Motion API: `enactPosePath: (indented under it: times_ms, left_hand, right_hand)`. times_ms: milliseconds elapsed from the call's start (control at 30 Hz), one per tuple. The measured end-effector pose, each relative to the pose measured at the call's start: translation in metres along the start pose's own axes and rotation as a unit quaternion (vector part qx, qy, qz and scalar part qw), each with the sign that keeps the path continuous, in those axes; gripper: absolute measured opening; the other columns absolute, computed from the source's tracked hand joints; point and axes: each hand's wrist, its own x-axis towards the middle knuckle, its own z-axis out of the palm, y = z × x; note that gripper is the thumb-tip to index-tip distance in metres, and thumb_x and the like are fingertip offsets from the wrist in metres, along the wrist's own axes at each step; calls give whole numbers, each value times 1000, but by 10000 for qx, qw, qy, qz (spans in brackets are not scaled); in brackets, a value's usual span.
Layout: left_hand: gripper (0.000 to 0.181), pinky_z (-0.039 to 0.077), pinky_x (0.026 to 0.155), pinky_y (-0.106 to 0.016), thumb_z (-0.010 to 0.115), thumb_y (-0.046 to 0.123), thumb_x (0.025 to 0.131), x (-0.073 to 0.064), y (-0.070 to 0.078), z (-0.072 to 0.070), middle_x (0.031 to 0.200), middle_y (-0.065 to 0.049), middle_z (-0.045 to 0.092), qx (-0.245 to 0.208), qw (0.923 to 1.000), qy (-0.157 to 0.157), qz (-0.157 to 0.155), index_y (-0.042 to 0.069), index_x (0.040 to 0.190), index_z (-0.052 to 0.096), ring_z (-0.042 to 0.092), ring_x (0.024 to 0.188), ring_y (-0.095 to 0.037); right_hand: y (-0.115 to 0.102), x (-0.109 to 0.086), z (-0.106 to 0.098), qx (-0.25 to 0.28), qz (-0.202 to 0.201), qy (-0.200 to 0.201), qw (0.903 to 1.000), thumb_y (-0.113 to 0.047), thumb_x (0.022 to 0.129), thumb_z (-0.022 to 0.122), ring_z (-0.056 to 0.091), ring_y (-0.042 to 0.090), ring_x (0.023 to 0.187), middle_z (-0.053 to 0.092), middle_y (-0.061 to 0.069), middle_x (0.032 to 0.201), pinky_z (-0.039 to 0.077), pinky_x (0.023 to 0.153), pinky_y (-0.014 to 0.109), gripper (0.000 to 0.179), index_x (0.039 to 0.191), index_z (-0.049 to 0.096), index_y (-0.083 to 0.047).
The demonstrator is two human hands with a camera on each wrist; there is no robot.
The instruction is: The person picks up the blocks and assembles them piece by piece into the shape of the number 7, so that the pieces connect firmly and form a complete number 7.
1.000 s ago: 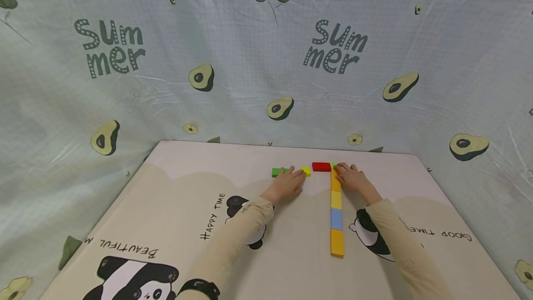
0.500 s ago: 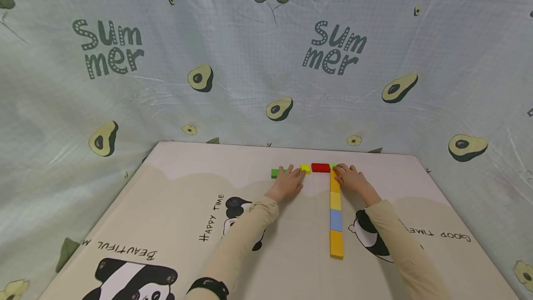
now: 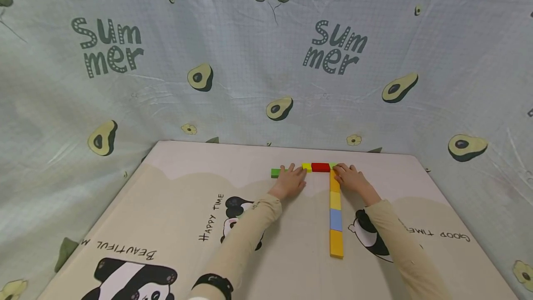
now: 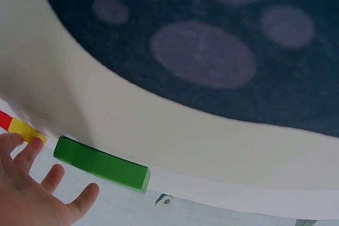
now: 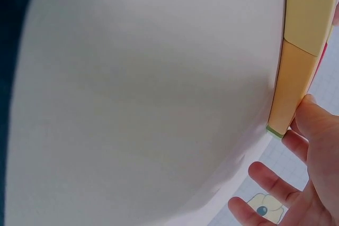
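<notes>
In the head view, my left hand (image 3: 289, 182) touches a small yellow block (image 3: 306, 167), which sits against the left end of a red block (image 3: 320, 167). The left wrist view shows the thumb and index fingertip at the yellow block (image 4: 25, 130), other fingers spread. A green block (image 4: 100, 163) lies apart beside this hand. My right hand (image 3: 354, 180) rests at the far end of a block column, over a light green block (image 3: 332, 165) mostly hidden. In the right wrist view, the thumb touches the orange block (image 5: 291, 83) and the index fingertip is by the green end (image 5: 274, 131).
The column runs toward me with a pale yellow block (image 3: 335, 201), a blue block (image 3: 336, 220) and a yellow-orange block (image 3: 336, 243). A panda-printed mat (image 3: 175, 216) covers the surface. Behind its far edge hangs an avocado-patterned curtain (image 3: 241, 59).
My left hand has pushed the small yellow block rightward, closing the gap to the red block. The right hand has stayed at the column's far end.
</notes>
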Motion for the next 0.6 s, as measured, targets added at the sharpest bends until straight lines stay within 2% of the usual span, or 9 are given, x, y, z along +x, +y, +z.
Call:
enactPosePath:
  times_ms: [600]
  left_hand:
    - [48, 27, 104, -47, 30, 39, 96, 2, 1, -5, 145, 6, 31, 37, 10000, -54, -19, 23, 141, 26, 26, 134, -20]
  right_hand:
    - [0, 0, -1, -2, 27, -5, 10000, -22, 94, 43, 40, 43, 108, 39, 18, 131, 37, 85, 63, 39, 128, 41, -3]
